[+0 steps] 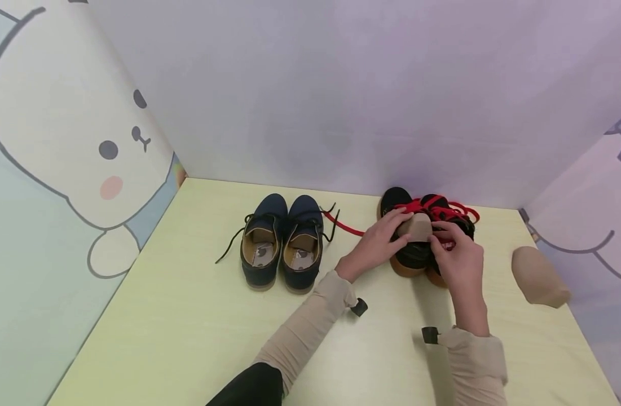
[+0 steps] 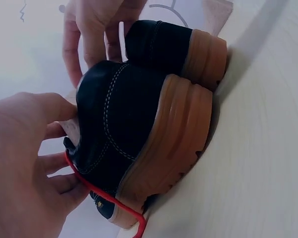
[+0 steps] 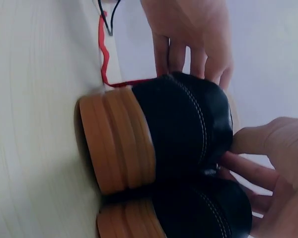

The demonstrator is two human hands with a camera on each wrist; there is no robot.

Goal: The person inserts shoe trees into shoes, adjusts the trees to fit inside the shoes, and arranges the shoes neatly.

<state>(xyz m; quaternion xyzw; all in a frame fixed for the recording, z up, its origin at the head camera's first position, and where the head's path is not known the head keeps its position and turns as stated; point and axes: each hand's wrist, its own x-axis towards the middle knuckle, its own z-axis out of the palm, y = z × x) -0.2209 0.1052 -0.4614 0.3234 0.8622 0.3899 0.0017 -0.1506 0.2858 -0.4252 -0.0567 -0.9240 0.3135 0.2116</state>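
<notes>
A black shoe (image 1: 413, 255) with red laces and a tan sole stands at the back right of the table, beside its mate (image 3: 198, 210). A beige shoe insert (image 1: 417, 226) shows in its opening. From the left, my left hand (image 1: 375, 248) holds the insert, with thumb and fingertips at the collar. My right hand (image 1: 459, 256) pinches at the insert's right edge, thumb against the collar. In the left wrist view the shoe's heel (image 2: 134, 106) faces me, and the collar hides much of the insert.
A navy pair of shoes (image 1: 259, 270) with dark laces stands to the left. One red lace (image 1: 346, 226) trails toward it. A second beige insert (image 1: 538, 276) lies near the table's right edge. A pale wall (image 1: 315, 113) rises behind the table.
</notes>
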